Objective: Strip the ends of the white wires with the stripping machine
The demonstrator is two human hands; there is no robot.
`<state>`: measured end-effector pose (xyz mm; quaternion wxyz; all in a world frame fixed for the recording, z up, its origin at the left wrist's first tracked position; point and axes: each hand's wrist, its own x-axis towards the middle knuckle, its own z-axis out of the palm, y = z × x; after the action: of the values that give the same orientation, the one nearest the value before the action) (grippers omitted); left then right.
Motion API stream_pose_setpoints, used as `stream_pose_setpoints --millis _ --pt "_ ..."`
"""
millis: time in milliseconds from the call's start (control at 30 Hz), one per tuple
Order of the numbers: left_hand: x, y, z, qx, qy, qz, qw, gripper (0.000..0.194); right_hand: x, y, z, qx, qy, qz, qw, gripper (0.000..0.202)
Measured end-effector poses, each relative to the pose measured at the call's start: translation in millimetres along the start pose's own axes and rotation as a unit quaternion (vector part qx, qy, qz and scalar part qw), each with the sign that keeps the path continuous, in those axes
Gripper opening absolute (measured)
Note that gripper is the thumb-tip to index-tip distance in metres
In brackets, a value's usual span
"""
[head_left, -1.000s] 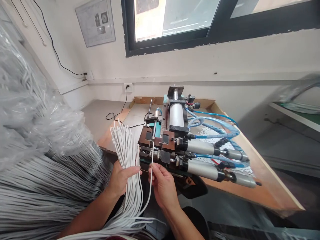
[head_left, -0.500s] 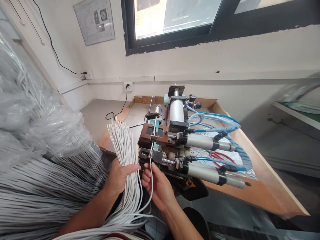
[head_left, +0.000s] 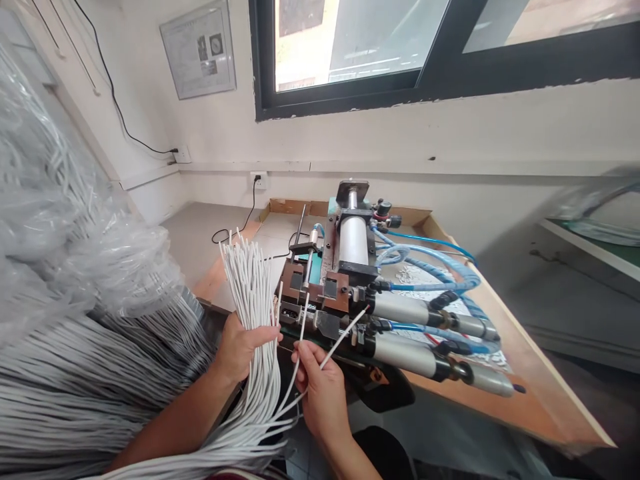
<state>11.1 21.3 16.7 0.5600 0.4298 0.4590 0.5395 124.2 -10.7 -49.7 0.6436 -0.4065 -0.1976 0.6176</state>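
Observation:
My left hand [head_left: 245, 347] is wrapped round a thick bundle of white cables [head_left: 250, 287], whose ends point up and fan out. Just right of it, my right hand [head_left: 320, 383] pinches a single white cable [head_left: 304, 323] between thumb and fingers, its tip at the jaws of a pneumatic machine [head_left: 333, 290]. A second white cable [head_left: 345, 338] sticks out of the same hand up to the right, with a reddish tip. The machine's brown and dark jaw blocks stand apart.
Plastic-wrapped heaps of grey-white cables [head_left: 115, 373] fill the left side. Air cylinders [head_left: 410, 353] and blue hoses [head_left: 450, 280] reach right over the wood-edged table [head_left: 550, 407]. A wall with a window and a socket [head_left: 259, 180] stands behind.
The machine's jaws have moved apart. A cable with a reddish tip now slants right from my right hand, which holds another cable upright. My left hand keeps the bundle.

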Motion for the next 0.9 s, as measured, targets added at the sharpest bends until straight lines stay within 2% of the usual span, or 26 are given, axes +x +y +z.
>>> stream_pose_setpoints --millis 267,433,500,633,767,900 --pt "4.7 5.4 6.6 -0.025 -0.002 -0.005 1.000 0.017 6.6 -15.5 11.0 0.093 0.033 0.066 0.993 0.028" --pt "5.3 3.5 5.6 -0.018 0.006 0.001 1.000 0.020 9.3 -14.8 13.6 0.124 0.023 0.088 0.988 0.026" --pt "4.8 1.4 4.3 0.001 0.012 0.018 1.000 0.020 8.3 -13.0 14.6 0.121 0.001 0.093 0.988 0.025" --pt "2.5 -3.7 1.7 0.062 0.018 0.029 0.997 0.013 3.7 -10.2 15.9 0.049 -0.070 0.073 0.994 0.026" --pt "0.6 -5.3 0.1 0.083 0.007 0.039 0.996 0.012 -2.3 -8.6 14.1 -0.041 -0.046 0.017 0.998 0.028" --pt "0.0 -2.7 -0.1 0.051 -0.012 0.040 0.998 0.010 -10.6 -6.6 9.2 -0.072 -0.029 -0.022 0.997 0.033"
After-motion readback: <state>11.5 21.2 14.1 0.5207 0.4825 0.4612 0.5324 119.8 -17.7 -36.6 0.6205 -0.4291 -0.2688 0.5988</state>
